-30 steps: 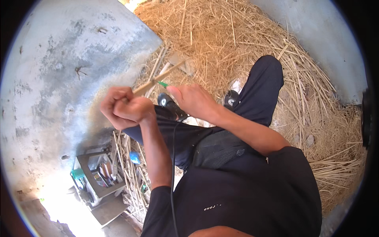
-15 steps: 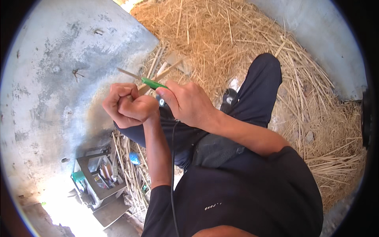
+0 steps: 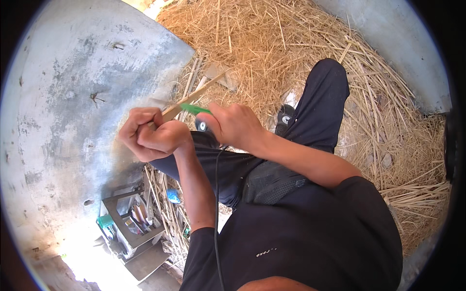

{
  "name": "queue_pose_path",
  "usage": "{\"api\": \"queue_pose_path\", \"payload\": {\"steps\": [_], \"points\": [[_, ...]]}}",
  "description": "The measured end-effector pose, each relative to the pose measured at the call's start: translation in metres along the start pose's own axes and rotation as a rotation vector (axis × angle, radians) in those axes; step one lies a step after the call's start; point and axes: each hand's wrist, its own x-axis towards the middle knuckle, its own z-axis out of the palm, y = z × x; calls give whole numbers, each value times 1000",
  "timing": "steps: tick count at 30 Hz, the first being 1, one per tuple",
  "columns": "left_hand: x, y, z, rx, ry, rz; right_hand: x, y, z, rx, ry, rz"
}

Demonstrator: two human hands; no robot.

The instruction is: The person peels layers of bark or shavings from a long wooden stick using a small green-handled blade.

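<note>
A pale strip of split bamboo or wood (image 3: 206, 88) slants up and to the right out of my left hand (image 3: 154, 134), whose fingers are curled tightly round its lower end. From the right, my right hand (image 3: 235, 125) grips a knife by its green handle (image 3: 193, 108). The handle's front end lies against the strip, just beyond my left fist. Motion blurs the blade, which points left over that fist. Whether its edge touches the strip I cannot tell.
Fine shavings (image 3: 252, 53) and long thin strips (image 3: 383, 72) cover the ground ahead and to the right. A weathered wall (image 3: 73, 111) rises close on my left. Lower left stands a small open box (image 3: 121, 228) holding assorted items. A black cable (image 3: 217, 203) hangs down my front.
My left hand has shifted slightly left and down with the strip. The knife has turned, its blade dropping lower and blurring, while its handle has moved a little right and down.
</note>
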Motion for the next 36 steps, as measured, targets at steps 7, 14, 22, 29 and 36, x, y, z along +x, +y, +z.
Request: {"api": "queue_pose_path", "payload": {"steps": [7, 14, 22, 29, 36], "points": [[-3, 2, 6, 6, -44, 39, 5, 44, 19, 388, -99, 166], [-9, 13, 7, -81, -44, -43, -6, 41, -27, 1473, -703, 729], [-8, 13, -2, -163, -132, -67, -8, -29, -47, 433, 51, -76], [-9, 9, -4, -122, -106, 10, 5, 32, 12, -134, -67, 29], [-3, 1, -22, -106, -99, -27, 11, -37, -16, 75, -83, -38]]}}
